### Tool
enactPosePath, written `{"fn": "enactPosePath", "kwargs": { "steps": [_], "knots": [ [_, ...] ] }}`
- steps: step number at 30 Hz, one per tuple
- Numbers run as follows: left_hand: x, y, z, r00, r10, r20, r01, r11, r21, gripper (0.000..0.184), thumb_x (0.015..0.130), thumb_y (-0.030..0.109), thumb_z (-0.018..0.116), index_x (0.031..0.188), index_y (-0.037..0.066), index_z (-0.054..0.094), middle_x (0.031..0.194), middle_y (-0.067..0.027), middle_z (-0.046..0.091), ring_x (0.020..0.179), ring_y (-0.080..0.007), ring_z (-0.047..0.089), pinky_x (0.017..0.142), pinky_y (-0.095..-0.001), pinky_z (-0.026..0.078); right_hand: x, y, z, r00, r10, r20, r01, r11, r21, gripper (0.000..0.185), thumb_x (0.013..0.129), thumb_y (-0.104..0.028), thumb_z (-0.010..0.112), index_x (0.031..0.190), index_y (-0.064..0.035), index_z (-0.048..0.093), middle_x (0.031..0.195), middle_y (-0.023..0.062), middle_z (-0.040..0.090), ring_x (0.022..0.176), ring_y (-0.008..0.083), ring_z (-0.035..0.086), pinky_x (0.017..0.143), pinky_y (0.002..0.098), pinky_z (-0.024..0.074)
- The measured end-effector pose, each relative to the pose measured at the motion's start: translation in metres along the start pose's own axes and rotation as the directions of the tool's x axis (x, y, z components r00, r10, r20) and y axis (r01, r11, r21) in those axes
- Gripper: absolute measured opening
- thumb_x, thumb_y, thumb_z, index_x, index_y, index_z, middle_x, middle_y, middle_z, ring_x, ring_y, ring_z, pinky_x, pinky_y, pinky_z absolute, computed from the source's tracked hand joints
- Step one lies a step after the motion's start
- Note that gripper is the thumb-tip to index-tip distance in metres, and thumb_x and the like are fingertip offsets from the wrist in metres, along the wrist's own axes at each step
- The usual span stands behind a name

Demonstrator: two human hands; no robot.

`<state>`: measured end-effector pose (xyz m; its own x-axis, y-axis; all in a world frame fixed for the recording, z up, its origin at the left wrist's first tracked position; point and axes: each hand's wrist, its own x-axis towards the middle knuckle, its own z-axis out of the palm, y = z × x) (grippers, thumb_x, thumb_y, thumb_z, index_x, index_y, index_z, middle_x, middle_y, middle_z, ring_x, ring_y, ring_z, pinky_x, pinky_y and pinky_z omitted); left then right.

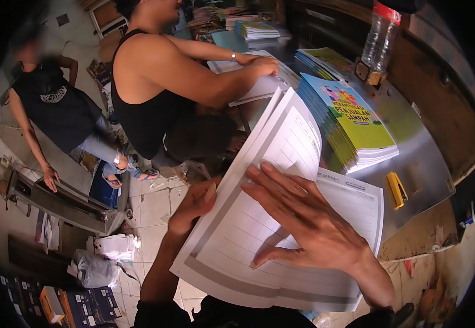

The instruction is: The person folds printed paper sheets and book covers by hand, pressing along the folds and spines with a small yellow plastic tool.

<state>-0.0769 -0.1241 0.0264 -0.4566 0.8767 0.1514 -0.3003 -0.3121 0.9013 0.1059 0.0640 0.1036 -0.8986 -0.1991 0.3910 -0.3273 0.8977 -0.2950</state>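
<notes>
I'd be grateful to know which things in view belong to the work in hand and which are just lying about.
Work in hand:
open booklet, its edge in the left hand, the right hand spread over it
stacked booklets, probably

Seemingly just lying about:
yellow stapler, untouched on the table
plastic bottle
plastic bag

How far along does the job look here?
Apparently done: the covered booklets stacked on the table. In progress: an open booklet, its edge gripped by the left hand, the right hand across its page. Probably left: closing it, and the white sheets at the co-worker's hands.
</notes>
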Motion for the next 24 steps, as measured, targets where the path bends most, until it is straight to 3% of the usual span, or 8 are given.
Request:
{"fn": "enactPosePath", "kwargs": {
  "steps": [2,5,10,14,19,21,22,24],
  "knots": [
    [-0.002,-0.010,-0.006,0.997,-0.055,-0.052,0.051,0.996,-0.078,0.080,0.078,0.036,0.075,0.140,-0.009,0.053,0.119,-0.0125,0.070,0.106,-0.0171,0.067,0.095,-0.0266,0.048,0.001,0.001,-0.001,1.000,0.006,-0.010,-0.005,0.998,0.060,0.106,0.070,-0.048,0.087,0.153,0.0009,0.043,0.160,0.0181,0.042,0.152,0.0325,0.035,0.118,0.0454,0.0344],
    [0.000,-0.016,-0.006,0.998,-0.045,-0.043,0.041,0.995,-0.091,0.083,0.078,0.039,0.076,0.141,-0.009,0.052,0.120,-0.0135,0.070,0.106,-0.0176,0.067,0.094,-0.0268,0.048,-0.001,0.005,0.000,1.000,-0.007,0.011,0.006,0.992,0.130,0.108,0.072,-0.046,0.084,0.159,-0.0056,0.035,0.164,0.0171,0.034,0.153,0.0337,0.031,0.118,0.0485,0.0365],
    [0.000,-0.020,0.001,0.994,-0.083,-0.066,0.073,0.988,-0.135,0.092,0.073,0.045,0.079,0.141,-0.011,0.051,0.120,-0.0146,0.070,0.106,-0.0180,0.067,0.093,-0.0259,0.049,-0.002,0.010,0.007,0.998,-0.043,-0.046,0.052,0.978,0.200,0.110,0.067,-0.045,0.086,0.158,-0.0056,0.037,0.164,0.0178,0.035,0.152,0.0342,0.033,0.117,0.0478,0.0379],
    [0.002,-0.023,-0.004,0.995,-0.104,0.006,0.104,0.987,-0.120,0.103,0.065,0.051,0.081,0.141,-0.012,0.050,0.121,-0.0159,0.069,0.107,-0.0182,0.067,0.094,-0.0247,0.048,-0.004,0.011,0.012,0.994,-0.060,-0.089,0.078,0.972,0.220,0.111,0.065,-0.043,0.087,0.158,-0.0060,0.038,0.164,0.0183,0.035,0.151,0.0347,0.035,0.117,0.0478,0.0385],
    [0.005,-0.016,-0.001,0.995,-0.097,-0.033,0.095,0.993,-0.071,0.107,0.064,0.055,0.079,0.143,-0.011,0.049,0.123,-0.0175,0.068,0.108,-0.0202,0.066,0.096,-0.0264,0.047,-0.001,0.008,0.012,0.996,-0.058,-0.071,0.071,0.978,0.195,0.110,0.066,-0.042,0.087,0.158,-0.0071,0.038,0.164,0.0178,0.035,0.151,0.0340,0.035,0.118,0.0478,0.0388],
    [0.012,-0.030,-0.022,0.994,-0.056,0.091,0.054,0.998,0.016,0.107,0.066,0.057,0.077,0.143,-0.011,0.048,0.124,-0.0183,0.068,0.109,-0.0219,0.066,0.097,-0.0279,0.047,-0.002,0.008,0.011,0.997,-0.047,-0.054,0.056,0.982,0.182,0.109,0.067,-0.042,0.087,0.158,-0.0073,0.038,0.164,0.0178,0.035,0.151,0.0338,0.035,0.118,0.0477,0.0390],
    [0.003,-0.015,-0.002,0.997,-0.076,-0.011,0.075,0.997,-0.035,0.105,0.068,0.057,0.076,0.143,-0.011,0.048,0.123,-0.0187,0.068,0.109,-0.0227,0.066,0.096,-0.0279,0.048,-0.002,0.009,0.012,0.997,-0.046,-0.055,0.055,0.982,0.182,0.109,0.067,-0.041,0.087,0.158,-0.0074,0.038,0.164,0.0175,0.035,0.151,0.0339,0.035,0.118,0.0476,0.0393],
    [0.002,-0.018,-0.004,0.997,-0.077,-0.019,0.076,0.996,-0.050,0.104,0.067,0.056,0.076,0.142,-0.011,0.049,0.123,-0.0183,0.068,0.108,-0.0224,0.067,0.095,-0.0279,0.048,0.000,0.009,0.013,0.997,-0.055,-0.059,0.066,0.980,0.185,0.108,0.067,-0.041,0.087,0.158,-0.0075,0.038,0.164,0.0172,0.035,0.151,0.0339,0.035,0.117,0.0475,0.0396]
  ]
}}
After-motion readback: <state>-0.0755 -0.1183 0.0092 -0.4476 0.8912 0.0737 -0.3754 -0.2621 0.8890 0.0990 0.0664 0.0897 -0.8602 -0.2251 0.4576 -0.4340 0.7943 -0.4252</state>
